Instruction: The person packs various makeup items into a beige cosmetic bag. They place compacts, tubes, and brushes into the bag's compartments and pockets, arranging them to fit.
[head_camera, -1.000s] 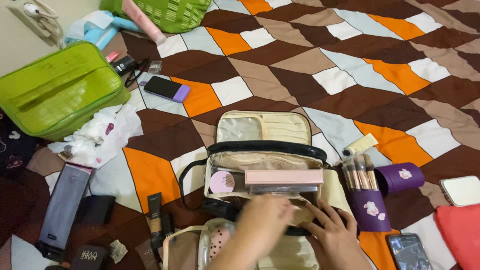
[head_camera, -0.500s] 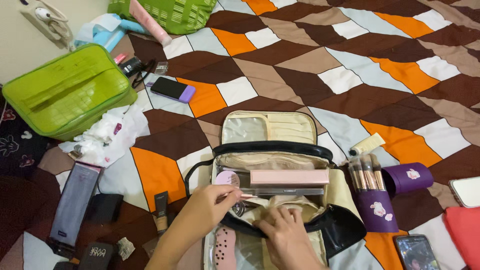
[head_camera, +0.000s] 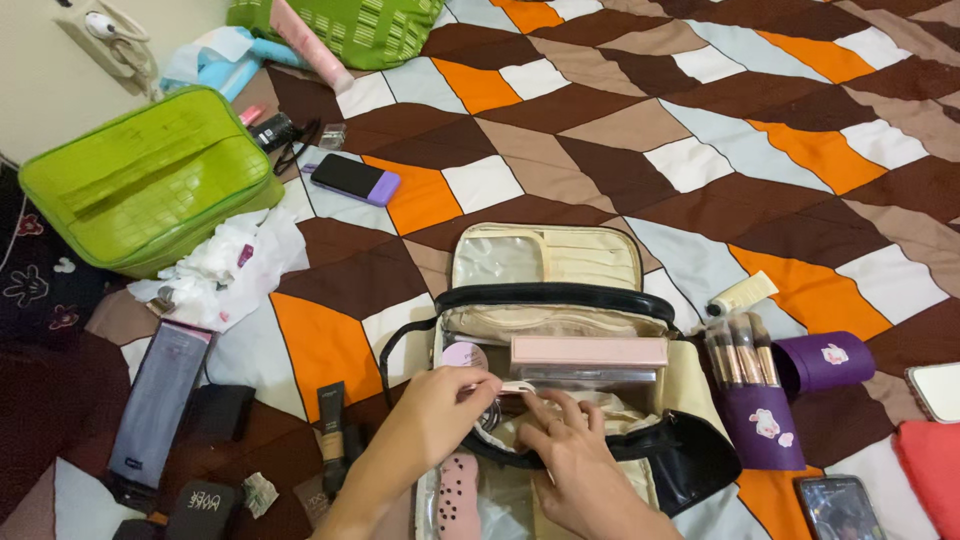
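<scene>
Hands over open cosmetic bag (head_camera: 560, 300): left hand (head_camera: 440, 405) pinches slim pink stick (head_camera: 505, 386) (small, partly hidden); right hand (head_camera: 570, 455), fingers spread, presses beige lining (head_camera: 620, 408).

Bare hands n forearms, nothing worn afaict

Both arms came in from the bottom edge of the head view, and tbh there wasn't much to list. Left hand (head_camera: 440, 405) was bare, no ring, no watch, no band at the wrist, and the forearm behind it showed no sleeve up to where the pic cut off. Right hand (head_camera: 570, 455) same deal: bare fingers, no jewellery visible, no cuff. Nails looked short n plain, no polish I could make out, but they were too small to say for sure.
</scene>
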